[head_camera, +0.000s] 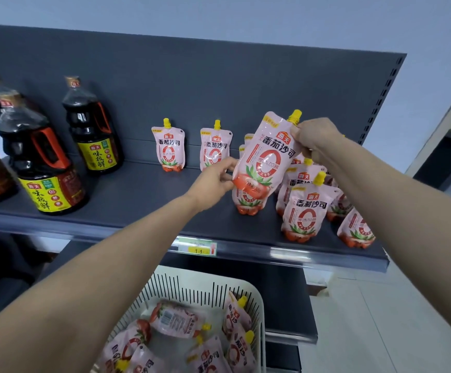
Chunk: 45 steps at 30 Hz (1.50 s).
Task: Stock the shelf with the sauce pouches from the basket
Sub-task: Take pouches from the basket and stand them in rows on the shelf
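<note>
Holding one pink plastic sauce pouch with a yellow cap (pixel 266 154) in the air above the dark grey metal shelf (pixel 143 195), both hands grip it.

The right hand (pixel 316 140) pinches the top corner of the pouch beside the cap, and the left hand (pixel 213 181) pinches its lower left edge; the pouch is tilted. The shelf has a dark grey back panel (pixel 192 84) and a pale wall is behind it. Two same pouches stand alone near the back panel, and a group of about six or more stands at the right, partly hidden. Three dark brown sauce bottles with yellow labels (pixel 41 160) stand at the left. Below, a white slotted plastic basket (pixel 219 289) holds at least six pouches, lying flat. One green and yellow price tag (pixel 197 246) is on the shelf edge.
</note>
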Each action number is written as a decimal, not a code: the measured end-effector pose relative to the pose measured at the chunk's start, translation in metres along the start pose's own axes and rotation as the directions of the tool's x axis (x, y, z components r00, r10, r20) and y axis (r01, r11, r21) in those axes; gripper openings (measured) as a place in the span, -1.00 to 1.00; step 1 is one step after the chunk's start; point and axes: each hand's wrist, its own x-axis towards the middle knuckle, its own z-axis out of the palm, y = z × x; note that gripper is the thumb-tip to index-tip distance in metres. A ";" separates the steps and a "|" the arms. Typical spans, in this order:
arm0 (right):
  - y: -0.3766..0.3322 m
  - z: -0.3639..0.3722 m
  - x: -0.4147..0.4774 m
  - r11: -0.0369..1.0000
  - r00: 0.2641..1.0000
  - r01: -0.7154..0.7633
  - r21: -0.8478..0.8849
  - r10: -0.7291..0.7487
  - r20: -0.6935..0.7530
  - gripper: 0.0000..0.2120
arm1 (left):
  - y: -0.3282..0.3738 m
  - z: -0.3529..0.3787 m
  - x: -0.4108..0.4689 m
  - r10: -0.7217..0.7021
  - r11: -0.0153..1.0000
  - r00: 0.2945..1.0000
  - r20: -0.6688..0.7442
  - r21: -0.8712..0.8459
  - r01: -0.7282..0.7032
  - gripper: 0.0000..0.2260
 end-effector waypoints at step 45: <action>0.027 0.051 -0.048 0.493 0.853 0.445 -0.748 -0.487 0.187 -0.76 | 0.015 -0.013 0.003 -0.135 0.944 0.990 -0.043 0.297 0.142 -0.70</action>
